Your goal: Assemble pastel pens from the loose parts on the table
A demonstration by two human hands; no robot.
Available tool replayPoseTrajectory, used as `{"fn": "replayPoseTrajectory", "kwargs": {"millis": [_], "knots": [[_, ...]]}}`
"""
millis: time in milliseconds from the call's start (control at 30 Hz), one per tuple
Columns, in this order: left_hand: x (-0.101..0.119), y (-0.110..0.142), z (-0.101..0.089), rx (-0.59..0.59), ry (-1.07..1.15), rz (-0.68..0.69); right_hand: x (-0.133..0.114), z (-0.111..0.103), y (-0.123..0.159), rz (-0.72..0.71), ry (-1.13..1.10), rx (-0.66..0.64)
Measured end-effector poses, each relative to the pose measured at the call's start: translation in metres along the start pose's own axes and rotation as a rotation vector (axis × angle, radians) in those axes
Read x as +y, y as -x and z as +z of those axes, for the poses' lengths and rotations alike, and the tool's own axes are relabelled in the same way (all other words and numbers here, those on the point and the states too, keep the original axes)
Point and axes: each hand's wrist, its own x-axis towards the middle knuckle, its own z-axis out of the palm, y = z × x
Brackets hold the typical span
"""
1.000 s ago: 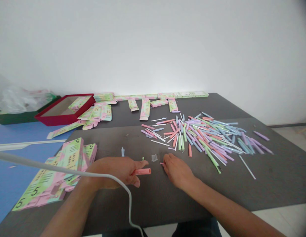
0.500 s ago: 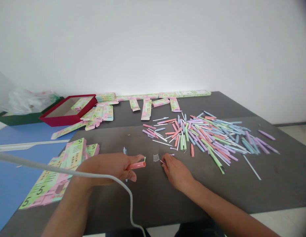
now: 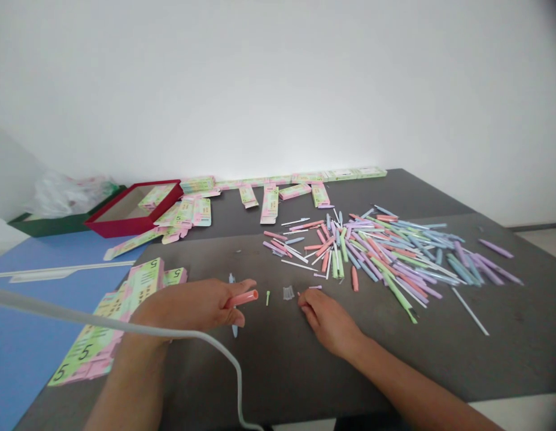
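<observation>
My left hand (image 3: 201, 306) is closed around a coral pen barrel (image 3: 242, 299), whose open end points right. Under and just beyond that hand lies a light blue pen (image 3: 234, 330), partly hidden by the fingers. My right hand (image 3: 328, 318) rests low over the dark tabletop with its fingertips pinched together. A tiny pinkish bit shows at those fingertips, too small to name. Between the hands lie a small green pen part (image 3: 267, 297) and a little cluster of clear pieces (image 3: 288, 293). A small purple part (image 3: 316, 287) sits just beyond my right fingers.
A big pile of pastel pen parts (image 3: 394, 251) spreads across the right. At left are printed cartons (image 3: 138, 293), a red box lid (image 3: 125, 227) and a green tray (image 3: 57, 224) with plastic bags. More cartons line the wall. A white cable (image 3: 188, 333) crosses my left forearm.
My left hand has drawn slightly left with the coral barrel, so the green part now shows fully on the table. The right hand is nearly still; the view has shifted a little.
</observation>
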Motion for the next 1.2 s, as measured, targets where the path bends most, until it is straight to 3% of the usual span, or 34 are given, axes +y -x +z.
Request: {"fn": "replayPoseTrajectory", "kwargs": {"millis": [167, 633, 800, 1200], "knots": [[0.003, -0.003, -0.001, -0.056, 0.026, 0.010, 0.003, 0.003, 0.001, -0.035, -0.033, 0.022], [0.001, -0.010, 0.004, 0.027, -0.001, -0.034, -0.003, 0.003, -0.001, -0.024, 0.084, 0.004], [0.002, -0.010, 0.005, 0.033, -0.055, -0.091, -0.005, 0.004, -0.002, -0.003, 0.171, 0.000], [0.011, -0.012, 0.007, 0.073, 0.008, -0.073, -0.012, 0.002, -0.002, -0.051, 0.405, -0.060]]}}
